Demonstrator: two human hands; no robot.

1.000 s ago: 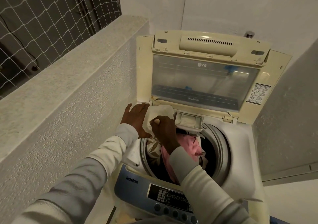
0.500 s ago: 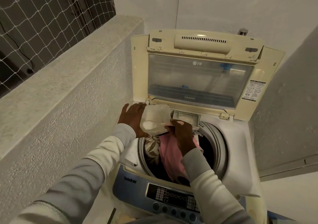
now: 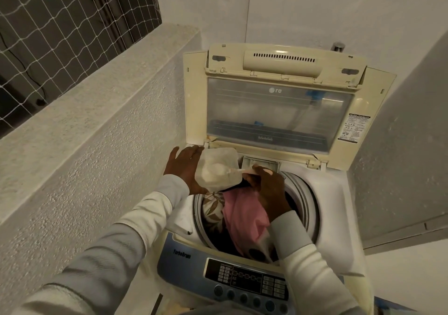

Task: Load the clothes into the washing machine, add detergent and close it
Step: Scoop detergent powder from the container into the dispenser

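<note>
Though the lid (image 3: pixel 278 111) stands raised, a pouch (image 3: pixel 218 169) overhangs the clothes (image 3: pixel 242 213).

The washer (image 3: pixel 334 193) is set in a corner, with a ledge (image 3: pixel 97 101) along its left side. A net (image 3: pixel 60 19) is stretched above the ledge. The lid (image 3: pixel 278 111) is stood upright at the washer's back edge, and a tap (image 3: pixel 339 46) is seen behind the lid's top right corner. The panel (image 3: pixel 244 278) is placed along the front edge. Clothes (image 3: pixel 242 213) are piled in the drum (image 3: pixel 308 198). A drawer (image 3: pixel 260 163) is seated at the drum's back rim. A pouch (image 3: pixel 218 171) is held over the drum's back left, just left of the drawer. The left grip (image 3: pixel 185 167) is laid flat against its left side. Its right corner is pinched by the right grip (image 3: pixel 269 181), above the clothes.
</note>
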